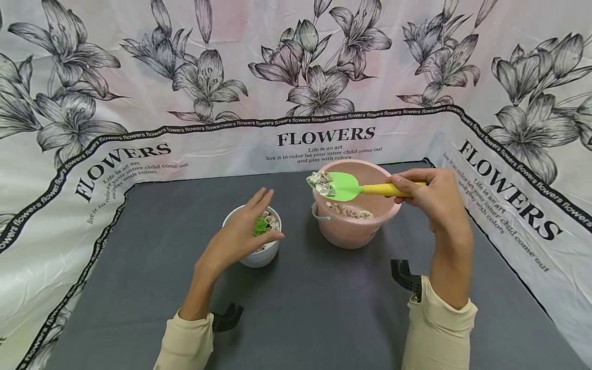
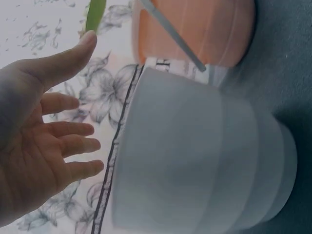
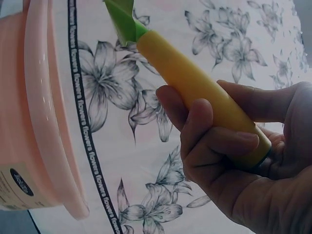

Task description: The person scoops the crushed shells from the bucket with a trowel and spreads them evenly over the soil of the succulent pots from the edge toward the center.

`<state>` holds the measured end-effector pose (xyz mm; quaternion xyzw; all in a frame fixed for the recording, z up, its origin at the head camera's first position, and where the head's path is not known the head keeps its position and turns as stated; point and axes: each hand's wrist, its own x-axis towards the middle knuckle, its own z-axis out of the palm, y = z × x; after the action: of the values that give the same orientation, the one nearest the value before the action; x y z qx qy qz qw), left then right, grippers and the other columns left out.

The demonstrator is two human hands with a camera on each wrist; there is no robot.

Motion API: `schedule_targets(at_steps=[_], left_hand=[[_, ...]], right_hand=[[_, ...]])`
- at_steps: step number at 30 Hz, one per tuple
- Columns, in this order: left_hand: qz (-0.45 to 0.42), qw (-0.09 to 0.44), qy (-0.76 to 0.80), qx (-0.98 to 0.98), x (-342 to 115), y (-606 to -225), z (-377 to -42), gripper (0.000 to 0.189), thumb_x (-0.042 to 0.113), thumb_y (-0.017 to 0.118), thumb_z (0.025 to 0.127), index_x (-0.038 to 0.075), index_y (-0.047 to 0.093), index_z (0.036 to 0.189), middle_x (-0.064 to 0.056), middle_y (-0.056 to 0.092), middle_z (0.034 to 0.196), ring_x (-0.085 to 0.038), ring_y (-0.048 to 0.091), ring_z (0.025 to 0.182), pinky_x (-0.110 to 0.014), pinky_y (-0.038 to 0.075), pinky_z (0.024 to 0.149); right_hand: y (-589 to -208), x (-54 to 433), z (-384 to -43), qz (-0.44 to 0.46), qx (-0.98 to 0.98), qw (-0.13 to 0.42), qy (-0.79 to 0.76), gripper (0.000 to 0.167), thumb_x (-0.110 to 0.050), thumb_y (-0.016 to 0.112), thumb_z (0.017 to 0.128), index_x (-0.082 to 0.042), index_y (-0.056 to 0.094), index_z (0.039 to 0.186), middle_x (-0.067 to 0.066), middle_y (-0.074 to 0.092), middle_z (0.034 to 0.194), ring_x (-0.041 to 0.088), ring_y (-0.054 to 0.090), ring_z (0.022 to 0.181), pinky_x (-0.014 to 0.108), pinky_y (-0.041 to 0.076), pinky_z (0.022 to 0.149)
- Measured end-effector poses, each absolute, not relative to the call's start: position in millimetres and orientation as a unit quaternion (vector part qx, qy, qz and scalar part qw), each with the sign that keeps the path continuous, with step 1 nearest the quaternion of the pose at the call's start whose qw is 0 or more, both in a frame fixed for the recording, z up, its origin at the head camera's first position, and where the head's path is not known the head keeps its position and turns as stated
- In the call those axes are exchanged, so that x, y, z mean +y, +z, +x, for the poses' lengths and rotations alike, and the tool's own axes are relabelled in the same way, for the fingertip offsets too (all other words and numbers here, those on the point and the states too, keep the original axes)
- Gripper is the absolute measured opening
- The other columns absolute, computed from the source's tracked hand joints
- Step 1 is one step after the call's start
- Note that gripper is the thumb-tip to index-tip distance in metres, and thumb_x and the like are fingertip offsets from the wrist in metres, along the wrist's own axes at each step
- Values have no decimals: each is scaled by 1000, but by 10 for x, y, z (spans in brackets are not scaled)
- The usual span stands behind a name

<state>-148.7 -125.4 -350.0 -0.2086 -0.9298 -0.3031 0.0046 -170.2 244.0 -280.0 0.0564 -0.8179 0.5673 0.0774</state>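
Observation:
My right hand [image 1: 432,198] grips the yellow handle of a small trowel [image 1: 344,186] with a green blade, held level over a pink bucket [image 1: 347,234]. Pale stones [image 1: 322,183] lie heaped on the blade's tip. More of them sit in the bottom of the bucket. Above a white pot [image 1: 259,259] hovers my left hand [image 1: 238,234], its fingers extended and holding nothing; it partly hides the pot. Inside the pot are a green plant [image 1: 261,226] and similar stones. In the right wrist view, fingers and thumb wrap the trowel handle [image 3: 195,92].
A dark grey cloth [image 1: 305,318] covers the table. Behind and at both sides hangs a white sheet [image 1: 259,149] printed with flowers and lettering. The bucket's grey handle [image 2: 175,36] hangs down on the side facing the pot. Black wrist mounts [image 1: 407,277] sit at both cuffs.

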Motion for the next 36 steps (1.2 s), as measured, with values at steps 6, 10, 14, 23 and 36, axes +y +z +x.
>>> schedule_targets(at_steps=[6, 10, 14, 23, 36], left_hand=[[-186, -2, -320, -929, -1478, -3539, -1426, 103, 41, 80, 92, 21, 15, 170, -9, 12, 178, -38, 29, 160, -63, 38, 121], [-177, -4, -323, -930, -1641, -3586, -1405, 107, 42, 83, 90, 24, 13, 170, -8, 12, 178, -39, 26, 161, -65, 36, 122], [-162, -11, -328, -931, -1800, -3658, -1385, 112, 42, 86, 87, 24, 12, 170, -9, 13, 178, -41, 22, 162, -67, 33, 122], [-128, -71, -350, -925, -2038, -3834, -1354, 148, 39, 93, 79, 27, -29, 162, -13, 10, 178, -47, 22, 160, -69, 37, 117], [-124, -119, -414, -894, -2107, -4097, -1595, 150, 36, 98, 72, 0, -13, 165, -30, 8, 174, -51, 18, 159, -68, 30, 123]], right_hand=[[-2798, 2348, -1712, 82, -811, 52, 576, 14, -13, 69, 101, -11, 82, 98, -20, 76, 76, 5, 69, 59, 19, 61, 64], [-2804, 2287, -1722, 90, -817, 52, 567, 26, -14, 70, 101, 9, 78, 108, -18, 74, 72, 5, 68, 59, 19, 58, 62], [-2799, 2202, -1734, 93, -815, 45, 571, 29, -13, 70, 100, 14, 76, 108, -15, 72, 72, 6, 65, 59, 19, 54, 60], [-2829, 1889, -1774, 105, -820, 9, 563, 31, -12, 71, 99, 16, 74, 113, -11, 70, 78, 5, 65, 61, 19, 56, 62], [-3087, 1235, -1878, 156, -836, -76, 520, 22, -15, 68, 100, 2, 81, 105, 16, 75, 101, 23, 68, 84, 30, 61, 76]])
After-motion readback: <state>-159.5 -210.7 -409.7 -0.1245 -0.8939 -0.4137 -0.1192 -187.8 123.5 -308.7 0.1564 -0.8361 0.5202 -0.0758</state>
